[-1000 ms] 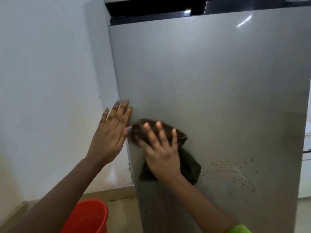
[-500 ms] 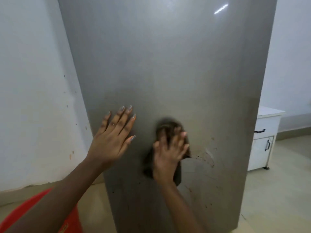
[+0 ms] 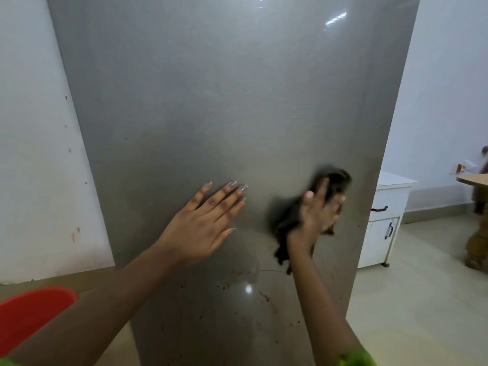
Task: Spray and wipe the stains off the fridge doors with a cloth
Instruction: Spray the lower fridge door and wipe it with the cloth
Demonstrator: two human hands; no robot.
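Fridge door of plain grey brushed metal [image 3: 224, 101] fills the middle of the view, upright, with a white painted wall [image 3: 31, 154] to its left. Brown specks and smeared stains [image 3: 265, 295] dot its lower part, below both hands.

A dark brown bunched cloth [image 3: 335, 178] is pressed against the door near its right edge by the right hand [image 3: 317, 215]. That hand is blurred, so I cannot tell whether its fingers lie flat on the cloth or curl into it. The left hand [image 3: 203, 223] lies flat on the metal just beside it, fingers straight and together, holding nothing.

The likeliest slip is missing the low specks, since the cloth sits above them. A soiled cloth could also smear residue across metal that looks clean. A round red plastic bucket [image 3: 31, 310] stands at the lower left and could be kicked by a careless step. A small white cabinet with black handles [image 3: 383, 207] stands to the right of the fridge.

No brand, label or writing can be read anywhere.
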